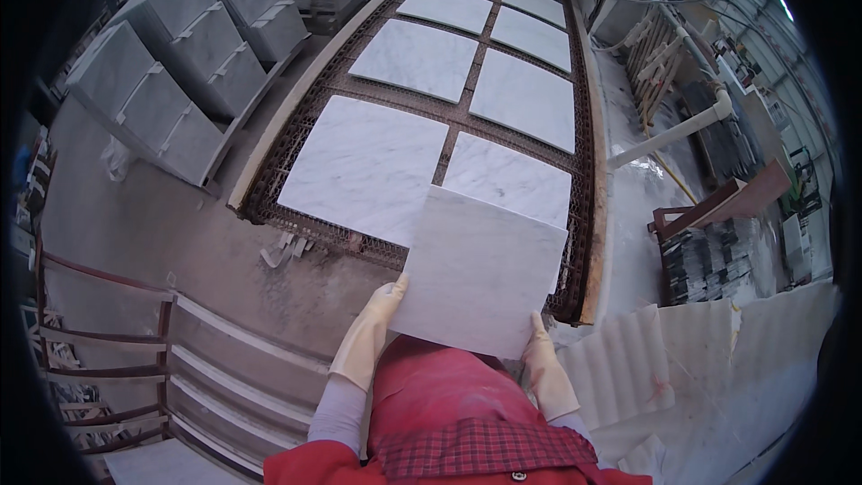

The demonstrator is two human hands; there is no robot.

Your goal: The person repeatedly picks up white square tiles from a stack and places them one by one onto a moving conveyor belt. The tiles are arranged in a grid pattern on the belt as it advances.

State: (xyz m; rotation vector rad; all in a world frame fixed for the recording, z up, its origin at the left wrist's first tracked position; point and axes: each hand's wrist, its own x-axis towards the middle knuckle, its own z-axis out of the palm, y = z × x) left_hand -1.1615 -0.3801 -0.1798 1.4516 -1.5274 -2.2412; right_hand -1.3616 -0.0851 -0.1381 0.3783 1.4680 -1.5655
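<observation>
A person in a red apron is holding a square white marble tile with faint grey veining (480,269) out in front of the chest, tilted so its broad face is looking up at the camera. The left hand (382,305), in a pale rubber glove, is clamping the tile's lower left edge, thumb lying over the face. The right hand (541,346), gloved the same way, is gripping the lower right edge — the two hands are sitting well apart, one at each side of the tile.

Beyond the tile, a long rusty brown metal mesh rack (310,148) is running away from the person, and it is carrying white marble slabs laid flat in two rows. The nearest left slab (364,171) is lying fully in view, while the nearest right slab (512,180) is partly hidden behind the held tile. More slabs are lying further up the rack.

To the left, wrapped grey stone blocks (171,81) are standing on a wet concrete floor (162,224). To the right, a white plastic pipe (678,130) is angling across, and a stack of dark stone tiles (709,260) is sitting on a reddish frame. A white corrugated sheet (620,368) is lying just beside the right hand. At lower left, rust-coloured metal rails (99,337) are curving past.
</observation>
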